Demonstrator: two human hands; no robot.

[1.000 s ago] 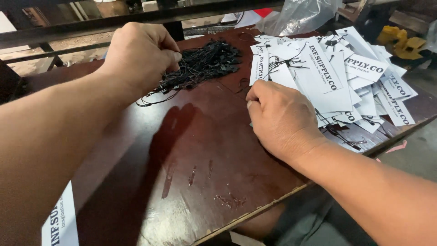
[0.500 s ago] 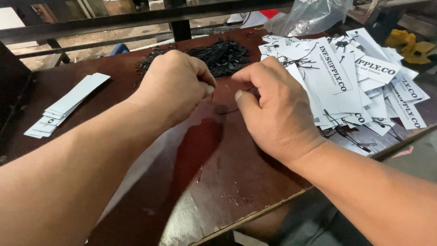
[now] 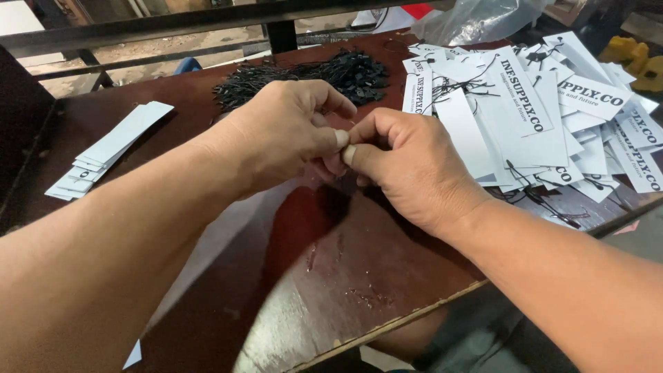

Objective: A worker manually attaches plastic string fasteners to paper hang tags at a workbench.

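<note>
My left hand [image 3: 286,135] and my right hand [image 3: 407,169] meet fingertip to fingertip above the middle of the dark red table [image 3: 331,276]. Both pinch a thin black string [image 3: 343,181], which is mostly hidden by the fingers. A heap of black strings [image 3: 311,76] lies just behind my left hand. To the right of my right hand spreads a pile of white printed paper tags [image 3: 539,117], some with black strings through them.
A small stack of white tags [image 3: 110,148] lies at the table's left. A clear plastic bag [image 3: 476,21] sits at the back right, with yellow objects [image 3: 632,59] beyond it. Dark metal rails [image 3: 173,24] run behind the table. Its front edge [image 3: 414,318] is near my body.
My left hand left the heap of black strings and my right hand left the tag pile. Both came together at the table's middle and now pinch a string.
</note>
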